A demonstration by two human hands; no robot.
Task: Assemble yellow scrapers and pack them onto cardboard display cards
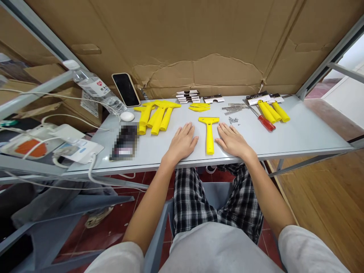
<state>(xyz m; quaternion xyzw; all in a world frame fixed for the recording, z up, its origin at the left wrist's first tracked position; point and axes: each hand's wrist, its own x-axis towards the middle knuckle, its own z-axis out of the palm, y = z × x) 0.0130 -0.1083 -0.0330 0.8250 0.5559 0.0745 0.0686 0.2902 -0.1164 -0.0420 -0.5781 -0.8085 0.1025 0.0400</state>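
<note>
My left hand (183, 142) lies flat on the grey tabletop, fingers stretched out, holding nothing. Palm down as well, my right hand (231, 139) rests on the other side. Between them, touching neither, is a yellow T-shaped scraper handle (209, 138). Just beyond my right fingertips sits a small heap of screws (233, 120). Thin metal blades (234, 108) lie behind it, and yellow plastic strips (199, 107) are to their left. A red-handled screwdriver (266, 123) leans among yellow handles (269, 111) at the right. More yellow scraper handles (159, 113) are piled to the left.
Folded cards (188, 96) stand along the cardboard back wall (199, 41). At left are a smartphone (126, 90), a water bottle (95, 87), a white oval object (127, 116), a pixelated dark item (125, 141) and a power strip with cables (34, 142). Metal frame posts flank the table.
</note>
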